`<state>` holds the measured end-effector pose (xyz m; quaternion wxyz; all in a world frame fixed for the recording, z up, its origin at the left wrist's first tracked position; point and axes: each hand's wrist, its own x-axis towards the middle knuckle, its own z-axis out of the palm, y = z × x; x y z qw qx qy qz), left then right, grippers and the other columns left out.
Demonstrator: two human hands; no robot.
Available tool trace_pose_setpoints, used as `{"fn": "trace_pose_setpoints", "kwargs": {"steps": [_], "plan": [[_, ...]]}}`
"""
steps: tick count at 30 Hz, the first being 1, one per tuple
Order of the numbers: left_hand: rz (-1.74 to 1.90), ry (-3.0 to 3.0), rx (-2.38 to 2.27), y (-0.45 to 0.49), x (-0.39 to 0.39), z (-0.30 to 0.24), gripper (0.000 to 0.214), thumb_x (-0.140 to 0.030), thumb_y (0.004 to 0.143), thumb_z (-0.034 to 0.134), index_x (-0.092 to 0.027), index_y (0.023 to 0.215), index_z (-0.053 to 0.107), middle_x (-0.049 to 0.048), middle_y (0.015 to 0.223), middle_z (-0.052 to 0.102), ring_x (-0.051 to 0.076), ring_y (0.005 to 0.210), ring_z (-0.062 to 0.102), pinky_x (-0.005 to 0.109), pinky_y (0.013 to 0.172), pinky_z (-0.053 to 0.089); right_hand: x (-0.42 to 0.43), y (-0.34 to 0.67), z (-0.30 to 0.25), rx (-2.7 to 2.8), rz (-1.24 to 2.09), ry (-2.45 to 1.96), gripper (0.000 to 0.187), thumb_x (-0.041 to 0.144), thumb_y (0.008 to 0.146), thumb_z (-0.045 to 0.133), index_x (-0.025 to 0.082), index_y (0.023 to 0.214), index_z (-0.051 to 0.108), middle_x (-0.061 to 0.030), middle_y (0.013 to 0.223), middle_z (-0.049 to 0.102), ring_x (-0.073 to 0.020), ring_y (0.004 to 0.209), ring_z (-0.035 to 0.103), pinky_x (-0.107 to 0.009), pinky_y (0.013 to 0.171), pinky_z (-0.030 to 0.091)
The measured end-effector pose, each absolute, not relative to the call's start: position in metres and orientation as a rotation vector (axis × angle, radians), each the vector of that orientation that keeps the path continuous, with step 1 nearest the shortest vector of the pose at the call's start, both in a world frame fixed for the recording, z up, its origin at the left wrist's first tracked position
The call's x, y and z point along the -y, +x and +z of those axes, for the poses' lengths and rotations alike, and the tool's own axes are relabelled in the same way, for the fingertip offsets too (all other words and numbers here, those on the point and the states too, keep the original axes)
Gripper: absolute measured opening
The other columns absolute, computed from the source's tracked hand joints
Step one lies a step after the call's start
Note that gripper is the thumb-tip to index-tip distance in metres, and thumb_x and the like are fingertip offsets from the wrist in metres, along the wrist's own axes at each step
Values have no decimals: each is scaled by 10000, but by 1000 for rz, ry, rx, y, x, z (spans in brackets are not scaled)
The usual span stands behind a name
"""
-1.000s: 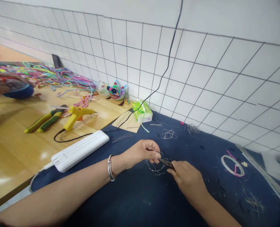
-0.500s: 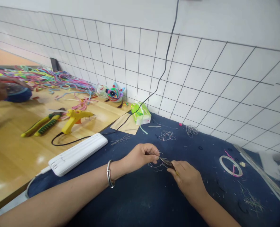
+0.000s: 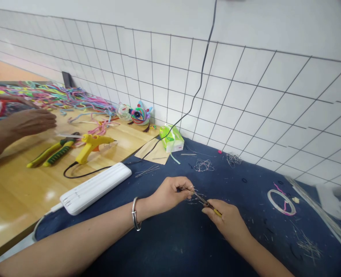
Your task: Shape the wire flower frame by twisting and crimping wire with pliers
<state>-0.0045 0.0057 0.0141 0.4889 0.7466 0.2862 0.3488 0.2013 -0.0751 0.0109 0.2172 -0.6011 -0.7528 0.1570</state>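
Dark blue cloth (image 3: 170,246) is covering the table before you, and behind it a dark wire grid (image 3: 169,77) is running along the white wall. Your left hand (image 3: 173,194) is pinching a thin wire piece (image 3: 195,199) tightly between thumb and bent fingers, over the middle of the cloth. Your right hand (image 3: 228,219) is closing around the yellow handles of small pliers (image 3: 207,205), and their nose is reaching to the wire at your left fingertips; whether the jaws are biting on it, I cannot tell. One silver bracelet (image 3: 134,213) is circling your left wrist.

Beyond your hands, a loose wire coil (image 3: 204,165) is lying, with a wire tangle (image 3: 233,159) nearer to the wall. Left of the coil, a green tissue pack (image 3: 172,138) is sitting beside a brown sheet (image 3: 151,148). On the right, a white ring (image 3: 268,200) is lying near scattered wire offcuts (image 3: 307,244).

Along the cloth's left edge, a white power strip (image 3: 97,188) is resting. On the wooden table (image 3: 11,207), a yellow glue gun (image 3: 86,148) is lying next to large yellow-green pliers (image 3: 57,154), while a co-worker's hand (image 3: 33,122) is stretching out at far left.
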Motion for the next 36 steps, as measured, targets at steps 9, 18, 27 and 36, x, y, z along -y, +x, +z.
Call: {"fn": "trace_pose_setpoints", "kwargs": {"steps": [9, 18, 27, 36], "plan": [[817, 1839, -638, -6, -7, 16, 78, -104, 764, 543, -126, 799, 608, 12, 738, 613, 101, 673, 560, 210, 619, 425, 77, 196, 33, 1764, 1165, -1708, 310, 399, 832, 468, 171, 636, 543, 49, 527, 450, -68, 472, 418, -185, 455, 301], [820, 1785, -603, -6, -7, 18, 54, -133, 756, 572, -117, 786, 614, 24, 739, 619, 102, 668, 557, 219, 630, 439, 79, 196, 31, 1399, 1674, -1554, 274, 402, 818, 479, 152, 843, 588, 23, 614, 521, -54, 453, 432, -174, 427, 305], [807, 1580, -601, -5, -13, 15, 73, -166, 769, 579, -114, 819, 582, 14, 710, 606, 90, 637, 548, 222, 616, 431, 84, 197, 17, 2093, 250, -1579, 207, 344, 852, 463, 193, 898, 596, -41, 804, 588, -166, 741, 527, -292, 677, 414], [763, 1513, -548, -7, -13, 21, 123, -215, 808, 548, -120, 887, 555, 35, 800, 619, 98, 675, 581, 227, 629, 427, 81, 210, 3, 2064, -134, -1424, 180, 240, 838, 506, 171, 993, 565, -78, 890, 590, -184, 805, 534, -344, 753, 431]]}}
